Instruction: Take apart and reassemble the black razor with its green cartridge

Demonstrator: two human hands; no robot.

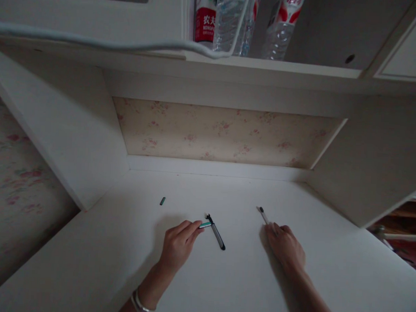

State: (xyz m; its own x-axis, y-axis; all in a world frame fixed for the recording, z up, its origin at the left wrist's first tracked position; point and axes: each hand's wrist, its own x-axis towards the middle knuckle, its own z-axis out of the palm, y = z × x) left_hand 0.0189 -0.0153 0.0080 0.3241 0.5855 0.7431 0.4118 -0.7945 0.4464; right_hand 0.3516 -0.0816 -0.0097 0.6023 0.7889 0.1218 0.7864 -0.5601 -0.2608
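My left hand [179, 243] lies low on the white desk [231, 284] with its fingertips pinched on a small green and white piece [204, 225]. That piece's far end touches the tip of a black pen barrel [216, 233], which lies slanted on the desk. My right hand [285, 247] rests on the desk, fingers closed on a thin grey pen refill [262, 215] that points away from me. A small green cap [162, 201] lies alone to the left, apart from both hands. Bracelets circle my left wrist [142, 305].
White cabinet walls [68, 137] close the desk in on both sides, with floral wallpaper [222, 131] at the back. A shelf overhead holds plastic water bottles [280, 26]. A white cable [96, 43] hangs across the top left.
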